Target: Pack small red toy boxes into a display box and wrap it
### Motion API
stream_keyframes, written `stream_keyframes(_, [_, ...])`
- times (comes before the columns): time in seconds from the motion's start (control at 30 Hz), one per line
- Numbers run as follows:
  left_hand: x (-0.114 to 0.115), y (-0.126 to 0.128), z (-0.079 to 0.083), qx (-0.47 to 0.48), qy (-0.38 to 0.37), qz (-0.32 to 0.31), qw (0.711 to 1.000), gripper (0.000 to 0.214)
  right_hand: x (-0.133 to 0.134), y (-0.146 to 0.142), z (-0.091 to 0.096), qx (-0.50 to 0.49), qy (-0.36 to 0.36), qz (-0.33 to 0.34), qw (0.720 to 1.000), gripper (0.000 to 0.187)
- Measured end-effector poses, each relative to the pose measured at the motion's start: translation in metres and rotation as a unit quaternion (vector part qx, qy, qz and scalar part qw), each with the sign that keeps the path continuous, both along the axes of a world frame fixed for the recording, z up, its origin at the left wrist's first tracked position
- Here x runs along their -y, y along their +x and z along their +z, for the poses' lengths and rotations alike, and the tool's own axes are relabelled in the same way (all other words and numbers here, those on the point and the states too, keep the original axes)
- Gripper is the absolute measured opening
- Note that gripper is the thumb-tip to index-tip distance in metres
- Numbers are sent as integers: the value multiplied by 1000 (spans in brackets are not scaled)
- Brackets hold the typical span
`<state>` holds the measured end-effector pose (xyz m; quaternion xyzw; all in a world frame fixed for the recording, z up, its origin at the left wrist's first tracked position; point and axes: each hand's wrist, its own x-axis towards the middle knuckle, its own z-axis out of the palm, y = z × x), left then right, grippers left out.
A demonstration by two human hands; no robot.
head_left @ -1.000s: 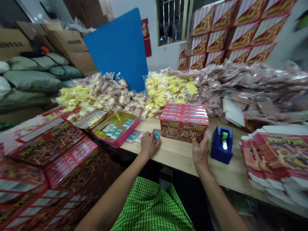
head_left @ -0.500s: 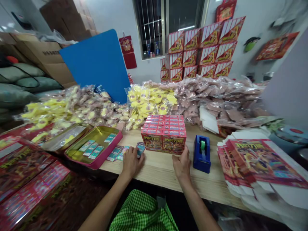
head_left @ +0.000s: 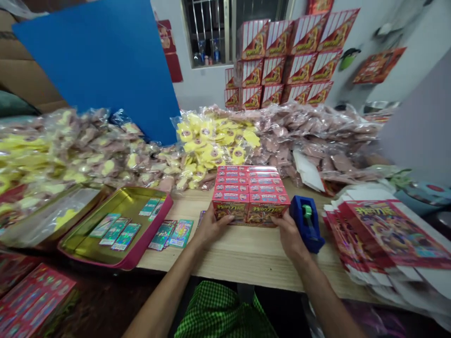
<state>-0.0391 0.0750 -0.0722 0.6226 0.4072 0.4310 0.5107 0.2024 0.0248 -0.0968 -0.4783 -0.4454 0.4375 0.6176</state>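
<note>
A block of several small red printed boxes (head_left: 251, 188) sits on the wooden table in front of me, packed together in two columns. My left hand (head_left: 210, 227) grips its near left corner, with the thumb laid along the front face. At the near right corner, my right hand (head_left: 289, 234) holds the block the same way; its fingers are partly hidden along the side. Just right of that hand stands a blue tape dispenser (head_left: 306, 224). Green-backed trading cards (head_left: 181, 233) lie on the table to the left, some partly behind my left hand and wrist.
A gold tin tray with a pink rim (head_left: 168, 209) holds several cards at left. Folded printed cartons (head_left: 394, 230) are piled at right. Bagged yellow and brown pieces (head_left: 214, 141) heap along the back, before stacked red boxes (head_left: 275, 70) and a blue board (head_left: 102, 70).
My left hand has left the cards and taken hold of the block's left side. My right hand has closed on the right side. The block now sits nearer the tape dispenser. The view has shifted.
</note>
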Motion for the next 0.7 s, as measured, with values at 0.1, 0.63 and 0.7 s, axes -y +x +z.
stream_keyframes(0.1, [11,1,15,-9,8,-1,1000,63,12,6,29,58,-8,12,998,56])
stream_keyframes(0.63, [50,-15,104,-337,-53,-20,940,73,64,24,105,441,-253,2,861,72])
stream_keyframes(0.7, [50,-15,110,-349,47,15,936,76,65,24,107,474,-235,-33,848,76])
